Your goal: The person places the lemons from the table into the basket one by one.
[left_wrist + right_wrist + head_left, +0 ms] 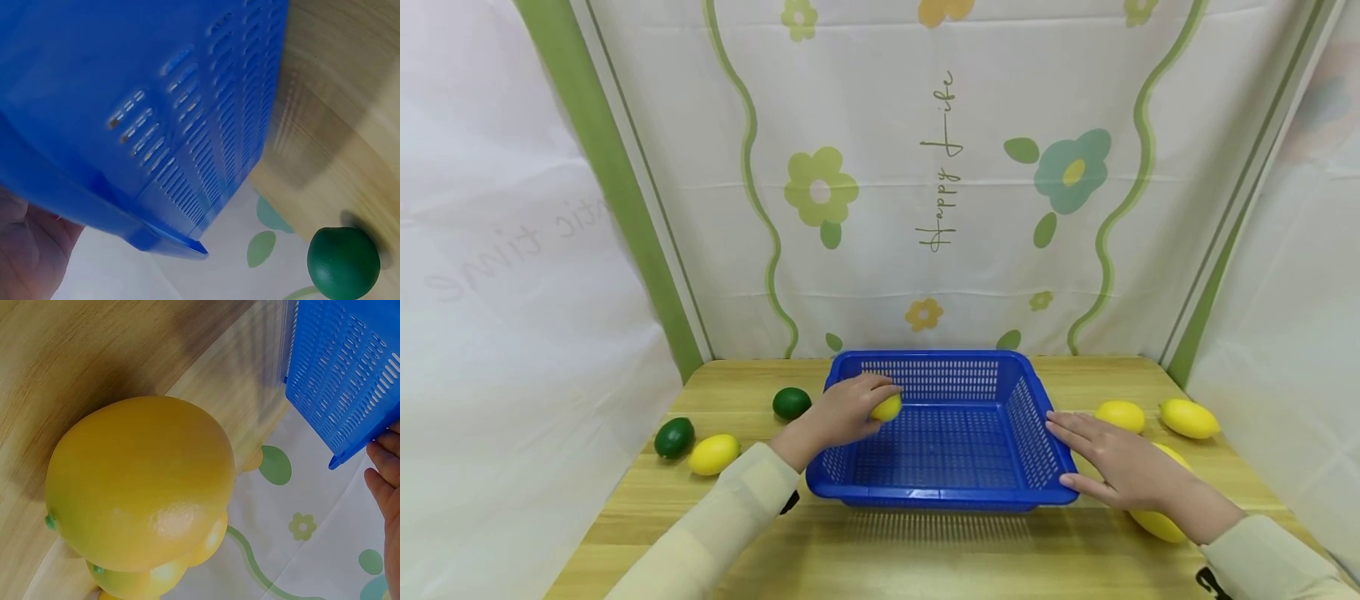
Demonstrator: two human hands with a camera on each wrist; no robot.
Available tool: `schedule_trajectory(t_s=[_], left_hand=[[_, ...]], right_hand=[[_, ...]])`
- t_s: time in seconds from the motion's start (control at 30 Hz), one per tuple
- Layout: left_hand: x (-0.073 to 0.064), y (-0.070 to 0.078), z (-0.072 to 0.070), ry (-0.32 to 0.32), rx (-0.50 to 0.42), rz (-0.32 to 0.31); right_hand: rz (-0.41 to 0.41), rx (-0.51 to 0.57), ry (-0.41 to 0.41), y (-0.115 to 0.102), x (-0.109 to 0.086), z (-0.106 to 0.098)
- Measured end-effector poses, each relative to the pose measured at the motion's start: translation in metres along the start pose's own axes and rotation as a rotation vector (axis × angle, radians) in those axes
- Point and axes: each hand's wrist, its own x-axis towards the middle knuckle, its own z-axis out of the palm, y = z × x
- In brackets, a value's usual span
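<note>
A blue plastic basket (940, 495) with slotted walls sits on the wooden table. Over its left side, my left hand (846, 410) holds a lemon (887, 407) between thumb and fingers. In the left wrist view the basket's wall (81, 94) hides the lemon and most of the hand. My right hand (1116, 465) rests its fairly straight fingers on the basket's right rim. Beneath that hand lies a large yellow fruit (140, 481), partly covered by it in the head view.
Left of the basket lie two dark green fruits (792, 404) (674, 437) and a yellow lemon (715, 454). Two more yellow lemons (1120, 415) (1189, 418) lie at the back right. A white flowered curtain (880, 267) hangs behind the table and along both sides.
</note>
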Motion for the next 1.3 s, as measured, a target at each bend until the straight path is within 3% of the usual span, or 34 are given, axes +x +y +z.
schedule_trajectory(t_s=[0.23,0.43,0.8,1.3], left_hand=[[0.0014,0.0027,-0.0028,-0.161,-0.074,-0.096],[0.0023,0.0038,-0.0041,-0.258,-0.121,-0.13],[0.0018,0.0049,-0.0021,-0.336,-0.162,-0.181],[0.0005,0.0064,-0.0033,-0.327,-0.169,-0.183]], right_hand=[[0.003,0.001,-0.007,-0.0007,0.002,-0.002],[0.01,-0.006,-0.01,-0.0013,0.0022,-0.0028],[0.003,0.007,-0.012,-0.0018,0.0027,-0.0037],[0.015,0.003,-0.014,-0.0026,0.0008,-0.0019]])
